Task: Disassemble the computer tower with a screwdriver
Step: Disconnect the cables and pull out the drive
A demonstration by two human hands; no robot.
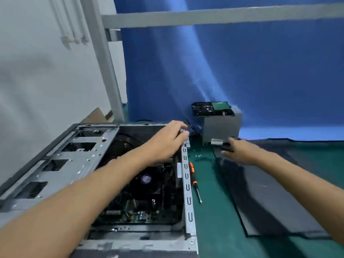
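The open grey metal computer tower [74, 164] lies on its side at 8 o'clock on the green-matted surface [208, 220]. My left grip [167, 138] curls narrowly over the tower's far rim; blur hides any cable in it. My right grip [238, 151] reaches out wide and empty toward the grey box-shaped power supply [221, 127] at 1 o'clock. I judge I'm freeing the supply's leads. The next move calls for picking up the orange-and-black-handled screwdriver [194, 181] that lies beside the rim.

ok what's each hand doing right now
Left hand: grips a dark cable by the case rim.
Right hand: too blurred, cannot tell.
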